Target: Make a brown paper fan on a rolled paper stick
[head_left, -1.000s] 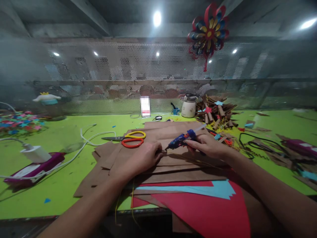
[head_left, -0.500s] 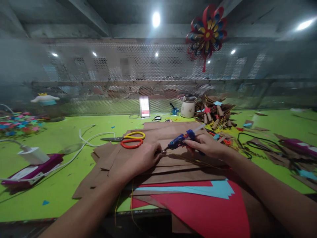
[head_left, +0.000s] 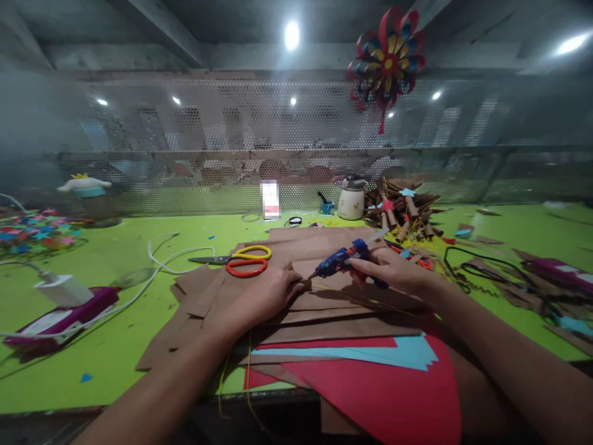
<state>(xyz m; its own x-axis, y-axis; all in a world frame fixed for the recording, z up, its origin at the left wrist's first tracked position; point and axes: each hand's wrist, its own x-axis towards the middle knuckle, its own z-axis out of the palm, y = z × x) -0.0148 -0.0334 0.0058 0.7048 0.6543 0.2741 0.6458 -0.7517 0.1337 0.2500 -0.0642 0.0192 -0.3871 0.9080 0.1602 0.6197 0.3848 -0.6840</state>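
My right hand [head_left: 391, 272] is closed round a blue hot glue gun [head_left: 340, 261], its nozzle pointing left and down at the brown paper. My left hand [head_left: 266, 293] lies knuckles up on a stack of brown paper sheets [head_left: 319, 247], fingers curled and pinched at the spot right under the nozzle; what they pinch is hidden. Red paper [head_left: 384, 389] and a light blue paper strip [head_left: 370, 353] lie nearer me, partly over the brown sheets.
Scissors with yellow and orange handles [head_left: 241, 261] lie left of my hands. A purple device [head_left: 60, 318] with a white charger and cable sits at far left. A white jar [head_left: 351, 201], a pile of brown paper rolls [head_left: 403, 213], black cords [head_left: 477, 269] and a hanging paper pinwheel [head_left: 386, 62] are behind and right.
The glue gun and my right hand lifted slightly and shifted a little right. My left hand stayed pressed on the brown paper.
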